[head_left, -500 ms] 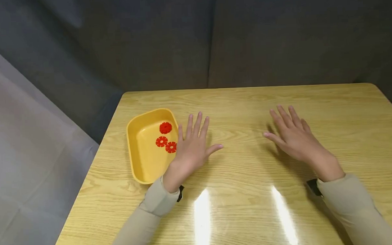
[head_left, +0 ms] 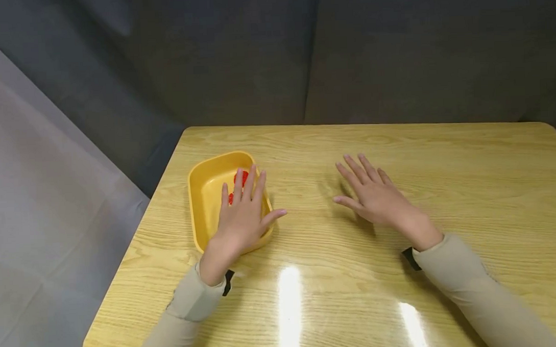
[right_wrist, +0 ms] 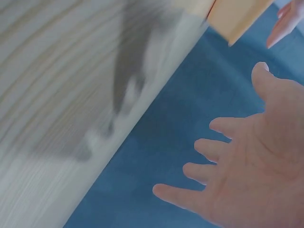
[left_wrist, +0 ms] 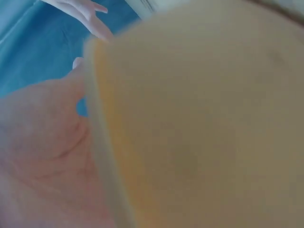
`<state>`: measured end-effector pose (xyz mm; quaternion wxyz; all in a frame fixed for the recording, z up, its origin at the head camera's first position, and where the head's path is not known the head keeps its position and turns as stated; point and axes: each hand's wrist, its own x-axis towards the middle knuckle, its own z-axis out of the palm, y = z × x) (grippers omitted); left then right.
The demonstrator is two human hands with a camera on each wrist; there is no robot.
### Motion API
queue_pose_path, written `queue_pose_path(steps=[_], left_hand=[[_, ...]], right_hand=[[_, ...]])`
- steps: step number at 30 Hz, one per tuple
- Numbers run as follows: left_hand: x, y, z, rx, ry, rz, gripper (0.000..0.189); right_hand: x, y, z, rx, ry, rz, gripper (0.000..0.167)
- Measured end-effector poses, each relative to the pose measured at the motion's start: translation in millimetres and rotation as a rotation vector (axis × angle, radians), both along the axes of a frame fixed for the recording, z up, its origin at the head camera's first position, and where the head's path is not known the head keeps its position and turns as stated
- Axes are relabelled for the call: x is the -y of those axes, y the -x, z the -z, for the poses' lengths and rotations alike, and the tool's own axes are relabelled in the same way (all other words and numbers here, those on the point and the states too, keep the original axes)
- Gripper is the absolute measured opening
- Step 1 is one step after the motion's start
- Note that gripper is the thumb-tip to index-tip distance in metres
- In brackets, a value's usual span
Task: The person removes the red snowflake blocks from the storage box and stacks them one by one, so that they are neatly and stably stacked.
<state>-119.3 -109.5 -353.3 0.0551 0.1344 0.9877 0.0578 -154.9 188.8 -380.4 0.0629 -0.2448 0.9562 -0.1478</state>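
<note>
A yellow plastic tray (head_left: 197, 207) stands at the left of the table. My left hand (head_left: 240, 221) hovers over its right part, fingers spread and straight, holding nothing. Between and beyond those fingers show bits of red notched discs (head_left: 244, 177) inside the tray; the hand hides the others. In the left wrist view the blurred tray wall (left_wrist: 111, 123) fills much of the picture, beside the palm (left_wrist: 42, 152). To the right, my right hand (head_left: 377, 200) is held above bare wood with fingers spread and nothing in it. Its open palm (right_wrist: 256, 156) shows in the right wrist view.
The wooden table (head_left: 307, 233) has rounded corners, with its far edge against a dark curtain (head_left: 237, 62). A pale grey cloth (head_left: 45, 212) hangs along the left side. Two bright light reflections lie on the tabletop near the front.
Both hands have moved left, the left one from the tray's right edge to over the tray, covering some red discs. The camera view has shifted slightly.
</note>
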Motion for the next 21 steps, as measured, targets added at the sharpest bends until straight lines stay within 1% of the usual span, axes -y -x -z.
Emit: queue_pose_path(steps=[3, 6, 8, 11, 15, 18, 21], left_hand=[[16.0, 3.6, -1.7, -0.002, -0.013, -0.034, 0.092], [32.7, 10.9, -4.3, 0.01, -0.045, -0.067, 0.093], [44.3, 18.3, -5.8, 0.019, -0.05, -0.086, 0.093], [63.1, 31.5, -7.2, 0.055, -0.054, -0.124, 0.092], [87.0, 48.0, -5.7, 0.118, -0.041, -0.177, 0.092], [101.7, 58.8, -2.8, 0.157, -0.049, -0.189, 0.091], [112.9, 67.2, 1.1, 0.184, -0.067, -0.19, 0.091]], right_hand=[[19, -4.3, 1.6, -0.012, -0.007, -0.051, 0.079], [40, -10.6, 3.0, -0.035, 0.001, -0.119, 0.079], [53, -16.4, 2.0, -0.052, 0.014, -0.174, 0.079], [73, -26.7, 0.6, -0.085, 0.038, -0.251, 0.078], [96, -39.9, -0.5, -0.114, 0.058, -0.348, 0.077], [111, -49.1, -1.7, -0.126, 0.048, -0.408, 0.077], [123, -57.7, -2.0, -0.132, 0.015, -0.465, 0.077]])
